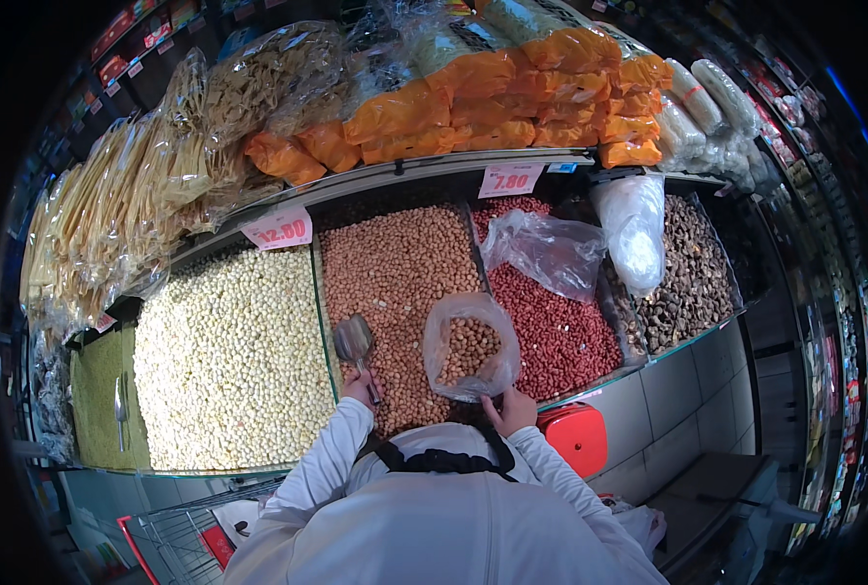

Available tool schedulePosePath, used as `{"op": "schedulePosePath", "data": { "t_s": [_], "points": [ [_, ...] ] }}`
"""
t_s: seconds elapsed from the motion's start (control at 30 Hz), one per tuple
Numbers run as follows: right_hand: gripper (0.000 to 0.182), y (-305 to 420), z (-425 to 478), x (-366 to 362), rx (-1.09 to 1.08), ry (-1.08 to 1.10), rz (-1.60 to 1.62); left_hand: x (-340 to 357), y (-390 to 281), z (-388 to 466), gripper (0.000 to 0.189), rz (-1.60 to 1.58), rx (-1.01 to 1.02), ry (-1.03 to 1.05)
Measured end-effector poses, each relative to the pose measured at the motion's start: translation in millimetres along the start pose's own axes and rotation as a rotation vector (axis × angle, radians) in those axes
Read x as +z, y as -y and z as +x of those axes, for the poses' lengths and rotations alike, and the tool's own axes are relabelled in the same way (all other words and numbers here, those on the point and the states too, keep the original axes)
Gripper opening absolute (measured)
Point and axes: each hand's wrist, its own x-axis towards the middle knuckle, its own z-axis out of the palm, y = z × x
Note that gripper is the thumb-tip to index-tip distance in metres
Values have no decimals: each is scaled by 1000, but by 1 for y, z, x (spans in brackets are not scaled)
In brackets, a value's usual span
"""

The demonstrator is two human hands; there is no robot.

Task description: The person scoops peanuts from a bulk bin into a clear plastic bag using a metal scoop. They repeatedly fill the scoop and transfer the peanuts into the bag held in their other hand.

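Observation:
My left hand [361, 385] grips the handle of a metal scoop [354, 338], whose head lies over a bin of brown round nuts or beans [397, 256]. Between thumb and fingers, my right hand [511, 412] pinches the near rim of a clear plastic bag [507, 351]. The bag's mouth faces up, and brown nuts or beans [470, 347] show inside it. It sits over the right part of the brown bin, beside the bin of red beans or peanuts [551, 329]. Whether the scoop holds anything is unclear.
Pale seeds [236, 358] fill the bin at left, with a second scoop [120, 413] in greenish grain beyond. A crumpled plastic bag [547, 252] lies on the red bin near a roll of bags [631, 234]. A red stool [576, 439] and a shopping cart [178, 541] stand nearby.

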Motion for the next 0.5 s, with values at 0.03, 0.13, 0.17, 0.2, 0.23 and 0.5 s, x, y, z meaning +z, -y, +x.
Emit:
{"op": "schedulePosePath", "data": {
  "t_s": [0.03, 0.13, 0.17, 0.2, 0.23, 0.5],
  "points": [
    [37, 0, 0, -2, 10, 4, -10, 5, -3, 5, 10, -18, 8, -23],
    [37, 2, 0, -6, 26, 13, -27, 8, -8, 31, 3, -85, 62, -24],
    [37, 4, 0, -7, 22, 16, -23, 1, -10, 46, 1, -104, 41, -48],
    [37, 1, -1, -7, 32, 17, -27, 7, -12, 59, 4, -118, 7, -63],
    [37, 4, 1, -6, 18, 17, -18, -7, -15, 75, 9, -134, 4, -45],
    [36, 0, 0, -3, 36, 29, -16, 14, -33, 94, 14, -30, 110, -129]
  ]
}}
